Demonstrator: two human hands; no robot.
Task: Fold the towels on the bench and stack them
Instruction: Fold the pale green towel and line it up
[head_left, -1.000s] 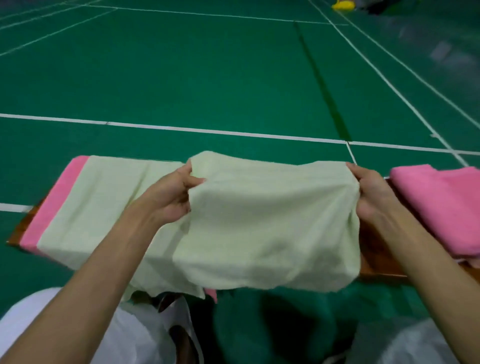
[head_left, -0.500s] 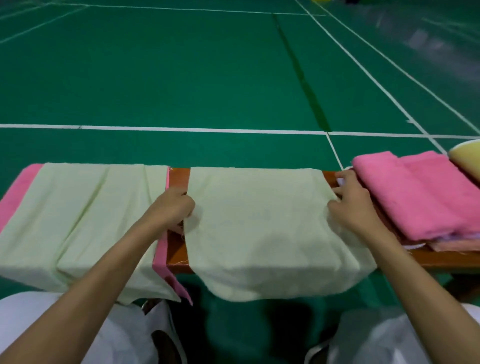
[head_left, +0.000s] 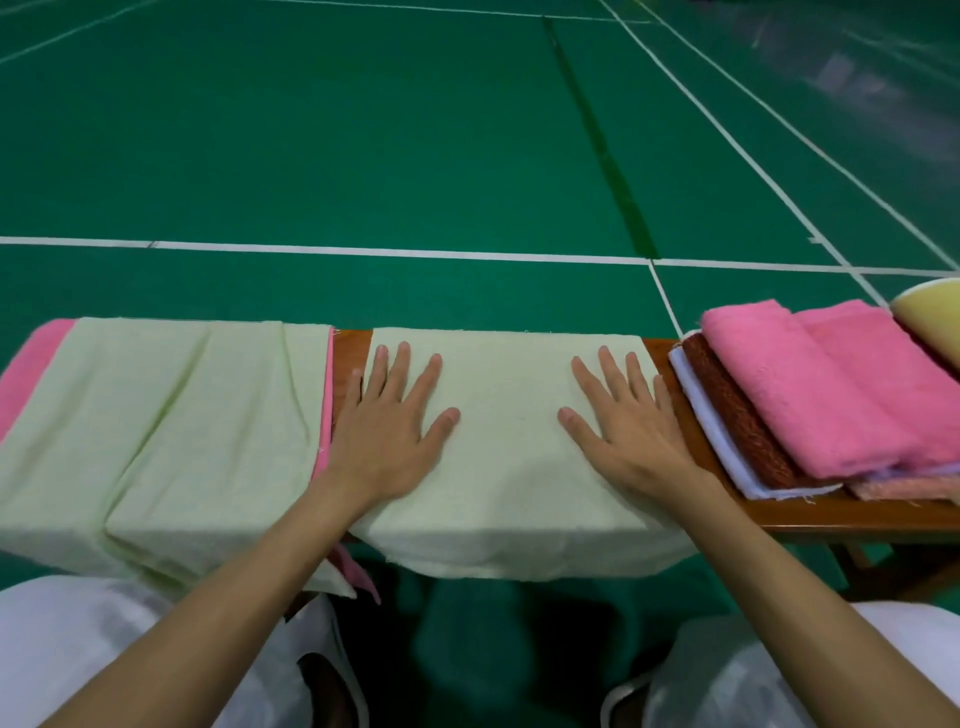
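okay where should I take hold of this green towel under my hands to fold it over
Pinch the pale green towel at its two near corners, which hang free off the bench; come from your side, since the rest lies flat on the wood.

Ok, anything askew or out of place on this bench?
Nothing looks damaged. The stack at the right is fanned rather than squared: a brown patterned cloth and a white cloth stick out leftward from under the pink folded towel. At the left, a creased light green towel hangs off the bench's near edge.
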